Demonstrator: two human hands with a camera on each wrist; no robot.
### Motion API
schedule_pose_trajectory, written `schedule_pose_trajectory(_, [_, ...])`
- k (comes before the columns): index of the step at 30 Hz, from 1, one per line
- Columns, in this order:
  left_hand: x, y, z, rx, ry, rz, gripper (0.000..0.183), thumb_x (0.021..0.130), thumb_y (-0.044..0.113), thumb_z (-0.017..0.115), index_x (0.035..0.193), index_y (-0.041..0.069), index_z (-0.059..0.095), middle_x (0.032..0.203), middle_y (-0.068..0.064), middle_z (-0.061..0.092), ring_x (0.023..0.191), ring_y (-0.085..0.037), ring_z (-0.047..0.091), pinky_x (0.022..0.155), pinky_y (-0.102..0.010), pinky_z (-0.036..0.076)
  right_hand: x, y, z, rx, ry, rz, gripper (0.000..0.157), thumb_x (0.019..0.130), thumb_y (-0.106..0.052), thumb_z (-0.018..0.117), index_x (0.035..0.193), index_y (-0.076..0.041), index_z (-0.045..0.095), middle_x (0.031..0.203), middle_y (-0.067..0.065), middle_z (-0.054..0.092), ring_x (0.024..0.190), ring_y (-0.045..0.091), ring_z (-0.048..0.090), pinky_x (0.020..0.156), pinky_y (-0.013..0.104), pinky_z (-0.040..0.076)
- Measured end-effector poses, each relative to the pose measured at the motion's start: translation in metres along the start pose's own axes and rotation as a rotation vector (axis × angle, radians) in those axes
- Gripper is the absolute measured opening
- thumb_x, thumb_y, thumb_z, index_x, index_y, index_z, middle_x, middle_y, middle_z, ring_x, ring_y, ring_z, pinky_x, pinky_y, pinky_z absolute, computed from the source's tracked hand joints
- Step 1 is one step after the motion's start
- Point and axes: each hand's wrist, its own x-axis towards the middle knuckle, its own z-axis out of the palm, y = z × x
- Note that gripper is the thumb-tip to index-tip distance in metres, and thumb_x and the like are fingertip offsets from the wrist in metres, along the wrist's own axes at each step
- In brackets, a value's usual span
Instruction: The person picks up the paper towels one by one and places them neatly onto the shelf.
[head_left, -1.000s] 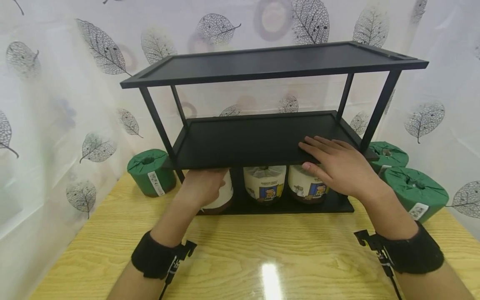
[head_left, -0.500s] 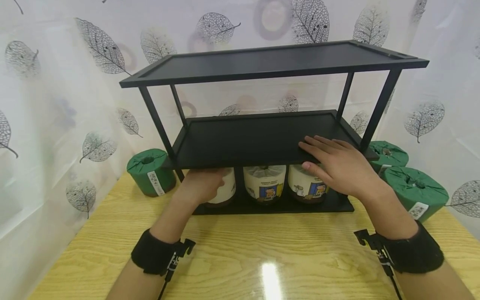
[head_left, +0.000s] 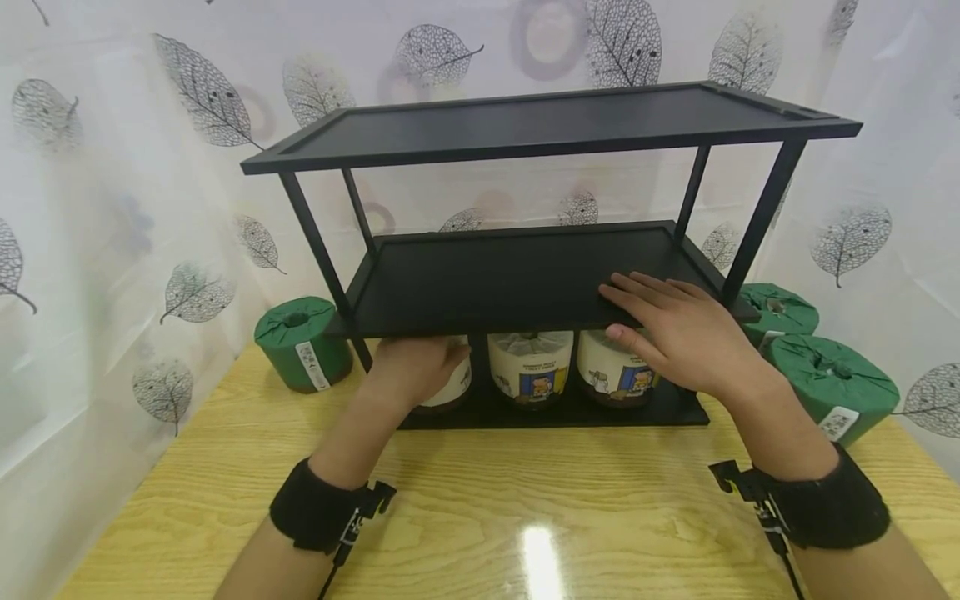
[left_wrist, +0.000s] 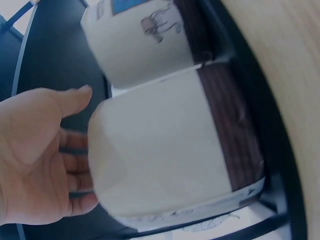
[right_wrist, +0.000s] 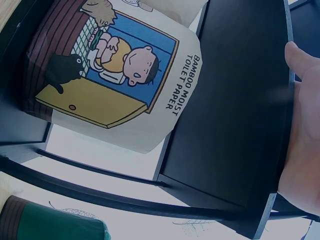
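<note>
Three cream toilet rolls stand in a row on the bottom level of a black rack [head_left: 510, 275]: the left roll [head_left: 455, 386], the middle roll [head_left: 530, 371] and the right roll [head_left: 611, 372]. My left hand [head_left: 411, 368] reaches in under the middle shelf, partly covering the left roll. In the left wrist view its fingers [left_wrist: 75, 162] are loosely extended at the top of that plain-sided roll [left_wrist: 155, 150], thumb apart from it; whether the fingertips touch cannot be told. My right hand [head_left: 678, 333] rests flat on the middle shelf's right front, above the right roll [right_wrist: 115, 75].
A green-wrapped roll [head_left: 303, 346] stands left of the rack. Two more, a rear green roll [head_left: 780, 308] and a front green roll [head_left: 832, 383], stand at its right. The rack's top shelf [head_left: 540, 125] overhangs both hands. Wooden tabletop [head_left: 540, 500] extends in front.
The left roll has moved back and slightly right, into line with the others. My left hand has shifted right a little, its thumb side now turned differently. The right hand has stayed put.
</note>
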Motion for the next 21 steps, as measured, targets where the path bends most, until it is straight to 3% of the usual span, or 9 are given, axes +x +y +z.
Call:
schedule_pose_trajectory(3, [0.0, 0.005, 0.007, 0.035, 0.085, -0.014, 0.036, 0.095, 0.034, 0.069, 0.123, 0.01, 0.069, 0.128, -0.014, 0.063, 0.105, -0.032, 0.065, 0.084, -0.045, 0.058, 0.0, 0.0, 0.0, -0.001, 0.007, -0.003, 0.057, 0.103, -0.045, 0.051, 0.151, -0.014, 0.046, 0.156, 0.012, 0.043, 0.144, 0.035, 0.04, 0.114, 0.057, 0.034])
schedule_pose_trajectory(8, [-0.003, 0.006, 0.014, 0.149, 0.231, 0.038, 0.042, 0.087, 0.032, 0.079, 0.122, 0.01, 0.07, 0.124, -0.017, 0.065, 0.11, -0.036, 0.064, 0.089, -0.047, 0.057, 0.0, 0.0, 0.0, 0.0, 0.003, -0.002, 0.057, 0.103, -0.045, 0.051, 0.151, -0.014, 0.046, 0.156, 0.012, 0.043, 0.144, 0.035, 0.04, 0.114, 0.057, 0.034])
schedule_pose_trajectory(11, [-0.004, 0.005, 0.016, 0.194, 0.271, 0.06, 0.048, 0.085, 0.033, 0.081, 0.126, 0.01, 0.068, 0.124, -0.018, 0.064, 0.111, -0.036, 0.064, 0.088, -0.046, 0.058, 0.001, 0.0, 0.0, 0.0, 0.002, -0.001, 0.057, 0.103, -0.045, 0.051, 0.151, -0.014, 0.046, 0.157, 0.012, 0.042, 0.144, 0.035, 0.04, 0.114, 0.057, 0.034])
schedule_pose_trajectory(14, [-0.005, 0.004, 0.015, 0.203, 0.268, 0.073, 0.05, 0.086, 0.032, 0.08, 0.127, 0.008, 0.066, 0.124, -0.018, 0.064, 0.112, -0.036, 0.064, 0.088, -0.045, 0.058, 0.001, 0.0, 0.0, 0.001, 0.003, -0.001, 0.057, 0.103, -0.045, 0.051, 0.151, -0.014, 0.046, 0.156, 0.012, 0.043, 0.144, 0.035, 0.04, 0.114, 0.058, 0.034])
schedule_pose_trajectory(21, [-0.003, 0.002, 0.01, 0.14, 0.147, 0.074, 0.035, 0.088, 0.024, 0.077, 0.119, 0.009, 0.068, 0.121, -0.014, 0.065, 0.115, -0.032, 0.063, 0.094, -0.046, 0.055, 0.0, 0.0, 0.001, -0.001, 0.008, -0.004, 0.057, 0.102, -0.044, 0.052, 0.151, -0.014, 0.046, 0.156, 0.012, 0.043, 0.144, 0.035, 0.041, 0.114, 0.057, 0.034])
